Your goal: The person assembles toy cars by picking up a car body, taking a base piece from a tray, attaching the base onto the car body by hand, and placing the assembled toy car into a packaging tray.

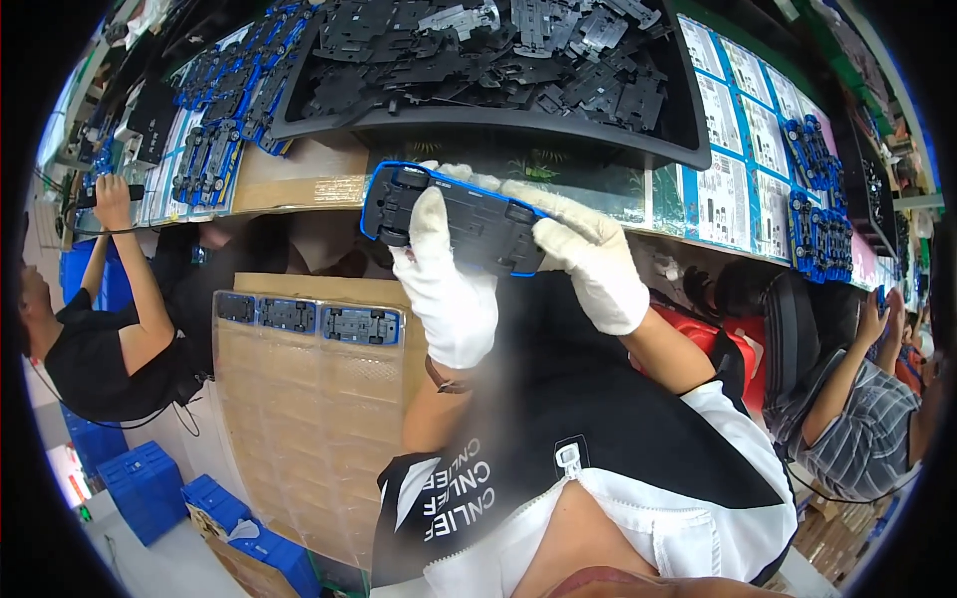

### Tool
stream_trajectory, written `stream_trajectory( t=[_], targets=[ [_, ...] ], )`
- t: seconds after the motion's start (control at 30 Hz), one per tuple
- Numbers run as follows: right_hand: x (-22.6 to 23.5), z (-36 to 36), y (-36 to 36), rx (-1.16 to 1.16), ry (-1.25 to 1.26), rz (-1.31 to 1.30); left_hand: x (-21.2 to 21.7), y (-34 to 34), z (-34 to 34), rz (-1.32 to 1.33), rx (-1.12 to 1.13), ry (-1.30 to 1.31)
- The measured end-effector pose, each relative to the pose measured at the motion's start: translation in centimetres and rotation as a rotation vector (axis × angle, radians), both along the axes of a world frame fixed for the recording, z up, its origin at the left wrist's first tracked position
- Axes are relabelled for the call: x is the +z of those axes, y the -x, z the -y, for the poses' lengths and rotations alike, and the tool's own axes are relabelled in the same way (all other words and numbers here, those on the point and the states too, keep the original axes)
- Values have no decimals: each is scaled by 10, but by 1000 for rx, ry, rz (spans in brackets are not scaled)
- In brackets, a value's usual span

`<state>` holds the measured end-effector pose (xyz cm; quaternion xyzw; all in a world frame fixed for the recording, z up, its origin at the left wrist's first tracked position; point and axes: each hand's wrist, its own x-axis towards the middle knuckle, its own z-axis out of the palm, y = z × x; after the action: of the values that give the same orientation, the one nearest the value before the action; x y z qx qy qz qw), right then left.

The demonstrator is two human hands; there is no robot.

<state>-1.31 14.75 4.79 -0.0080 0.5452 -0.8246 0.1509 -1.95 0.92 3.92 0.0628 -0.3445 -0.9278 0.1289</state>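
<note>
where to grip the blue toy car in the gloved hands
Likely by its edges near both ends, left hand from the left, right hand from the right: the toy car is long and its mostly flat underside faces upward, offering little to pinch.

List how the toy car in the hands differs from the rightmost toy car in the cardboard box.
The held car is gripped by the left hand and right hand; the boxed car lies untouched in the box.
The held car slants down to the right in the picture; the boxed car lies nearly level.
The held car looks larger in view than the boxed car.
Both show dark undersides, wheels and blue edges.
</note>
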Motion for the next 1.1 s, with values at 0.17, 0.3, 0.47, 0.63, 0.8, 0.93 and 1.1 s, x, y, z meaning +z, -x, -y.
stream_trajectory(
  t=[0.17,0.3,0.47,0.63,0.8,0.93,1.1],
  targets=[
    [-3,3,4,10,-9,36,7,-2,6,72,-7,32],
    [-5,6,0,8,-24,3,-9,-10,0,104,454,899],
    [1,10,1,-23,-23,-19,-8,-10,10,186,205,389],
    [-10,14,1,-8,-56,-13,-14,-8,14,95,305,843],
    [-7,18,6,39,191,117,4,1,21,105,70,44],
    [-4,22,6,11,117,78,4,-1,17,103,130,129],
    [-11,22,0,-37,-2,-22,1,-16,-2,187,440,360]
  ],
)
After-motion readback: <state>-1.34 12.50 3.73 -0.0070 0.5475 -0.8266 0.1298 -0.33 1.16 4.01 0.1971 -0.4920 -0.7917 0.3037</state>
